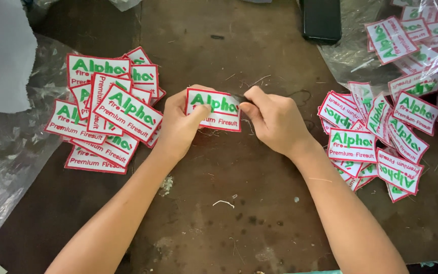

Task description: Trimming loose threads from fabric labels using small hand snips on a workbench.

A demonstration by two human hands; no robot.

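My left hand (178, 127) holds a white rectangular embroidered patch (218, 109) with a red border and green and red lettering, thumb pressed on its face. At the patch's right edge my right hand (275, 122) pinches a small dark tool or thread end; it is too small to tell which. Both hands are above the middle of a worn brown table (229, 213). A pile of matching patches (107, 109) lies left of my left hand. Another spread of the same patches (376, 139) lies right of my right hand.
Clear plastic bags lie at the left (6, 152) and at the upper right (422, 45), the right one holding more patches. A dark rectangular object (321, 20) sits at the table's far edge. Loose thread scraps (224, 203) dot the tabletop.
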